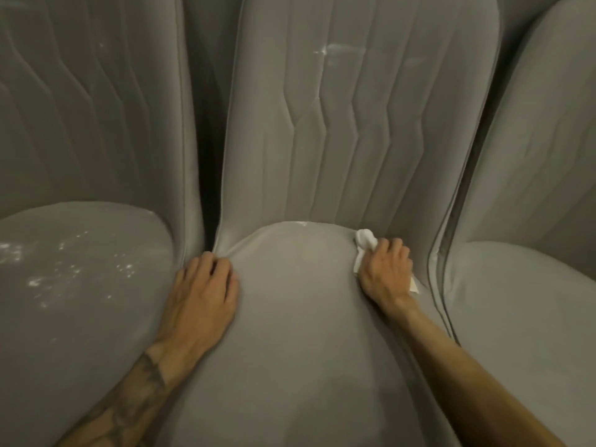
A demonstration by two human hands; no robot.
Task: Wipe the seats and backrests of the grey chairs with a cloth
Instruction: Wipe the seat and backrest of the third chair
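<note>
Cloth: small, white, crumpled. It looks light, soft and limp, so it probably has no stiffness of its own. You hold it bunched in your right hand, fingers clamped on it. One wad sticks out ahead of the knuckles and a corner shows under the heel of the hand. It's a good hold for this, since a balled cloth likely pushes into seams better than a flat one. It's thin, so expect it to bunch or slip if your grip loosens.

The cloth sits right of centre in the frame, pressed into the crease where the middle seat meets the middle backrest.

Your left hand rests palm-down on the seat's rear left edge, beside the dark gap. Its fingers lie together, slightly bent, holding nothing.

Chairs: grey, smooth upholstery, padded. The cushion dents under both hands, so it's soft and gives under pressure. The surface looks a bit slick, and the cloth should glide on it. The middle backrest has vertical stitched channels with a zigzag kink that could trap dirt, so run along the grooves.

Looks:
- Pale smears on the middle backrest, upper centre.
- A bright fleck at the seat's rear edge.
- White specks across the left seat, left of frame. Cannot tell if they're residue or light.
- The right seat at the right edge looks plain grey.
</note>
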